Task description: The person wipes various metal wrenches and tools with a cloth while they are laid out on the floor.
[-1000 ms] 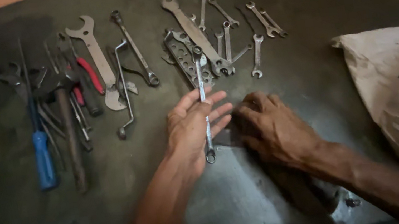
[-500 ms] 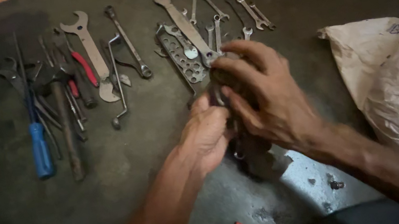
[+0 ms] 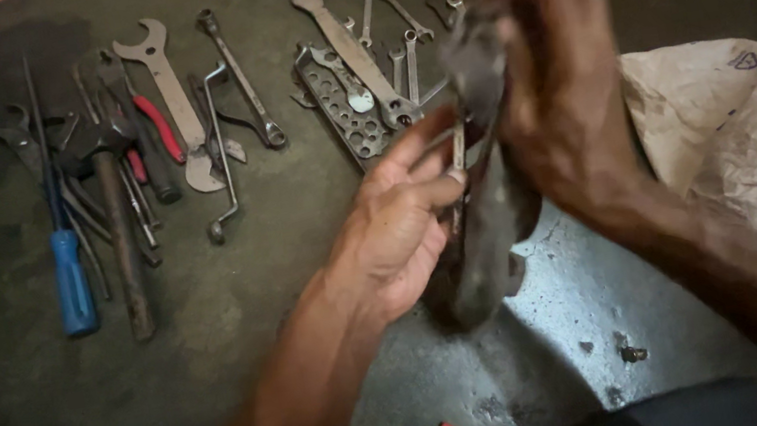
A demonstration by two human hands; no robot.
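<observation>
A dark, stained concrete floor (image 3: pixel 221 370) is spread with hand tools. Above it, at the centre of the view, a person's left hand (image 3: pixel 397 230) holds a slim metal spanner (image 3: pixel 458 165) upright, its fingers (image 3: pixel 431 192) curled loosely round the shaft. The right hand (image 3: pixel 560 78), blurred, has its fingers closed on a dark, grimy rag (image 3: pixel 487 226) that wraps the spanner's upper end and hangs down past the left palm. On the floor behind lie a cluster of spanners (image 3: pixel 367 73) with a perforated metal gauge plate (image 3: pixel 337 108). Farther left are a large open-ended spanner (image 3: pixel 167 89), red-handled pliers (image 3: pixel 154 127), a hammer (image 3: pixel 121 234) and a blue-handled screwdriver (image 3: pixel 72 282). A crumpled pale sack (image 3: pixel 749 124) lies at the right.
</observation>
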